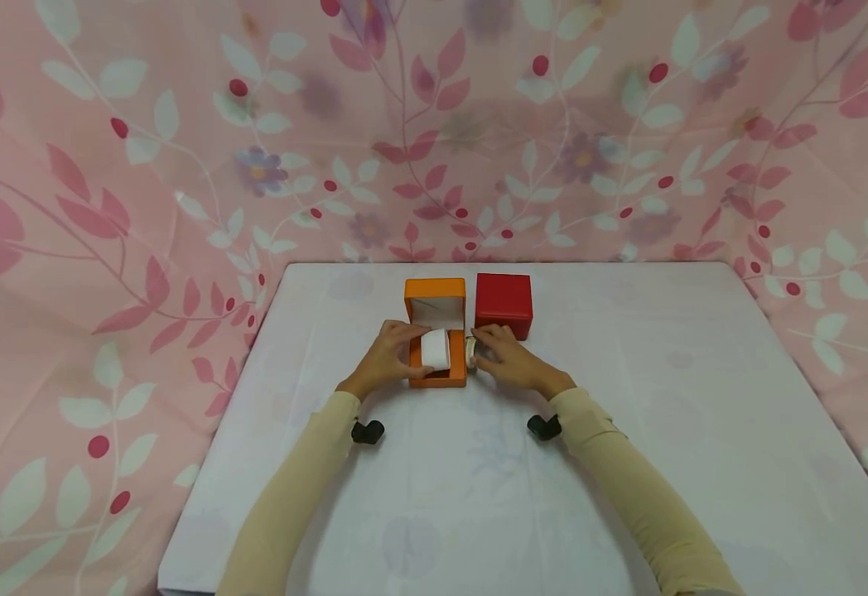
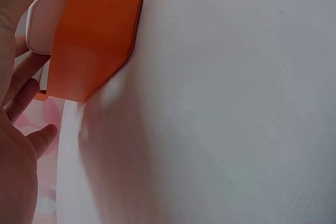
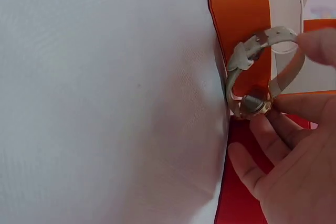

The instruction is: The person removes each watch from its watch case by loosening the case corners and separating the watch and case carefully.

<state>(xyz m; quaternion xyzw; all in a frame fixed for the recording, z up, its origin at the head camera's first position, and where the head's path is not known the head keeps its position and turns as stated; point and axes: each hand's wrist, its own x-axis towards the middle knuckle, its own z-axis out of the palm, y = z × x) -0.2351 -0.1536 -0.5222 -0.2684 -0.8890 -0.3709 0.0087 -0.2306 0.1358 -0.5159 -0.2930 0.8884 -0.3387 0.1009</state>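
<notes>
An orange watch box [image 1: 437, 382] stands on the table with its lid raised toward the back. My left hand [image 1: 384, 360] holds a white watch cushion [image 1: 436, 350] between thumb and fingers, at the box's opening; whether the cushion still touches the box inside is hidden. Just right of the box, my right hand [image 1: 510, 362] grips a wristwatch [image 3: 254, 102] with thumb and fingers. Its pale strap [image 3: 287, 75] forms a buckled loop, seen in the right wrist view. In the left wrist view, the cushion's end [image 2: 42, 27] shows above the orange wall.
A closed red box [image 1: 503, 294] sits behind my right hand, close beside the orange one. A white cloth covers the table [image 1: 434, 497]. Pink floral fabric [image 1: 434, 124] hangs along the table's back edge and both sides.
</notes>
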